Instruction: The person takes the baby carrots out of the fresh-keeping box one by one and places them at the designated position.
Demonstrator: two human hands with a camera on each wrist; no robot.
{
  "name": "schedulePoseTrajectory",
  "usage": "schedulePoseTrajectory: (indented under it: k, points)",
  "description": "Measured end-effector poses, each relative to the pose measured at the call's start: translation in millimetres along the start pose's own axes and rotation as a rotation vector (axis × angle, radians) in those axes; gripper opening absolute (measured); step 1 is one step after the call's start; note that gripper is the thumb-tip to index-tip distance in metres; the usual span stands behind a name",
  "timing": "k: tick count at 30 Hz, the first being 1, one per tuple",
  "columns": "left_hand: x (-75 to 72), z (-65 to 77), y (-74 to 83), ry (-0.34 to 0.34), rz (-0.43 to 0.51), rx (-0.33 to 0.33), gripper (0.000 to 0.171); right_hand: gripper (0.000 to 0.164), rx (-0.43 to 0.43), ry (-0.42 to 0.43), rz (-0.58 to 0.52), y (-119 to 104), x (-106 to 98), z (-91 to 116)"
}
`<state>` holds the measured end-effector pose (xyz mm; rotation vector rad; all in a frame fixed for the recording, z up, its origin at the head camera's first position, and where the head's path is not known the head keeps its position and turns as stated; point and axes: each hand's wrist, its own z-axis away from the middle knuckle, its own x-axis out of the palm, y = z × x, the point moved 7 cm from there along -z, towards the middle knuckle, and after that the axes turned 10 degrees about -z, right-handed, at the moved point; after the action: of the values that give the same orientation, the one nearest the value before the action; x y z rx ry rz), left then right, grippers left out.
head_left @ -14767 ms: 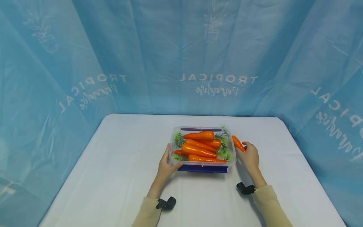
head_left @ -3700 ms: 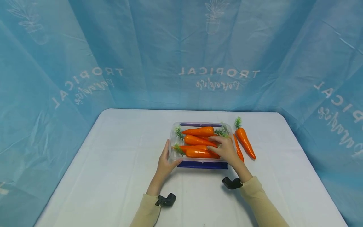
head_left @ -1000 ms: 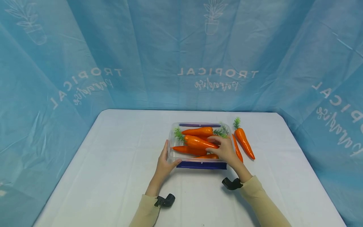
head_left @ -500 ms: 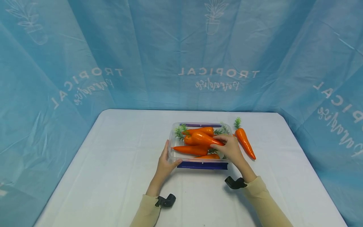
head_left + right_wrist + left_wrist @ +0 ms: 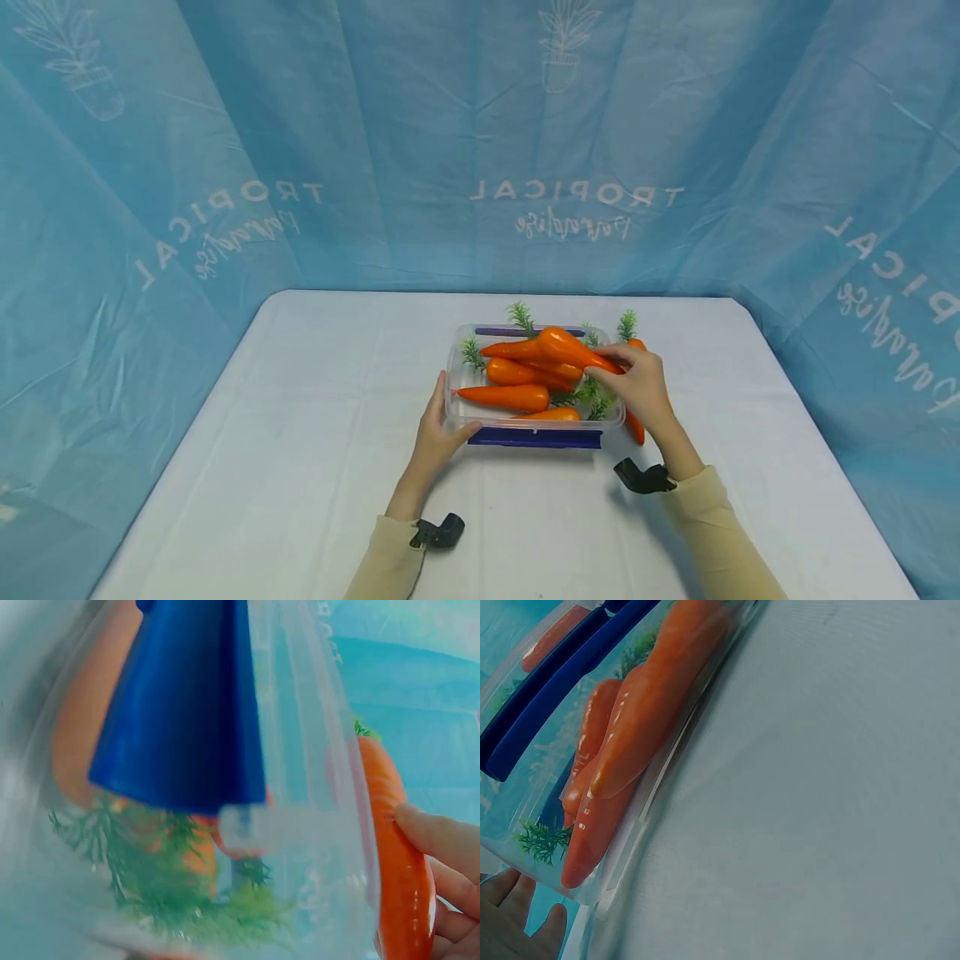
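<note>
My right hand (image 5: 637, 385) pinches a glossy orange carrot (image 5: 573, 346) near its tapered end, over the right part of a clear plastic container (image 5: 459, 417). The carrot's thick end and green leaves point up and left, above the container's far rim. In the right wrist view, thumb and fingers lie on either side of that carrot (image 5: 397, 862). My left hand (image 5: 438, 433) rests against the container's left end, fingers extended along the wall and thumb at the near corner. Several other carrots (image 5: 502, 397) with green leafy tops lie inside the container.
To the right of the container, carrots lie on the white table (image 5: 337, 467), partly hidden by my right hand; one tip (image 5: 636, 429) shows below it. Blue latches (image 5: 534, 438) flank the container's long sides. A blue printed curtain (image 5: 420, 150) hangs behind the table.
Over the last second, my right hand has lifted a carrot from the pile and moved it right and away from me, swinging its leafy end upward. My left hand has stayed on the container.
</note>
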<state>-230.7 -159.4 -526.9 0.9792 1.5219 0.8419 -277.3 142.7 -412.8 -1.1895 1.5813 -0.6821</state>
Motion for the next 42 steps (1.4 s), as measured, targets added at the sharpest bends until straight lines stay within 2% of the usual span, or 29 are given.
schedulePoseTrajectory:
  k: [3, 6, 8, 10, 13, 24, 32, 42]
  points:
    - [-0.2, 0.8, 0.4, 0.01, -0.002, 0.013, 0.102, 0.03, 0.006, 0.028, 0.012, 0.6, -8.0, 0.1]
    - [-2.3, 2.9, 9.9, -0.003, -0.006, 0.0, 0.101, 0.029, -0.003, 0.064, 0.042, 0.8, -15.8, 0.1]
    - [-2.1, 2.3, 10.3, -0.018, -0.007, -0.017, 0.1, 0.028, -0.02, 0.09, 0.052, 0.2, -20.7, 0.0]
    - [-2.1, 2.0, 10.3, -0.025, -0.01, -0.028, 0.1, 0.028, -0.029, 0.11, 0.061, 0.9, -24.8, -0.2]
    - [0.0, -0.2, 1.6, -0.018, -0.014, -0.024, 0.1, 0.028, -0.033, 0.139, 0.066, 3.6, -30.4, -0.5]
    - [-0.8, 0.9, 2.8, 0.008, -0.02, 0.006, 0.101, 0.028, 0.026, 0.299, 0.071, 20.9, -53.1, 2.3]
    - [-0.7, 1.1, 3.3, 0.004, -0.012, 0.007, 0.1, 0.028, 0.026, 0.399, 0.067, 32.1, -68.8, 5.5]
    - [-0.1, 0.6, 3.4, 0.005, -0.019, -0.001, 0.1, 0.033, 0.15, 0.425, 0.091, 53.2, -84.2, 7.8]
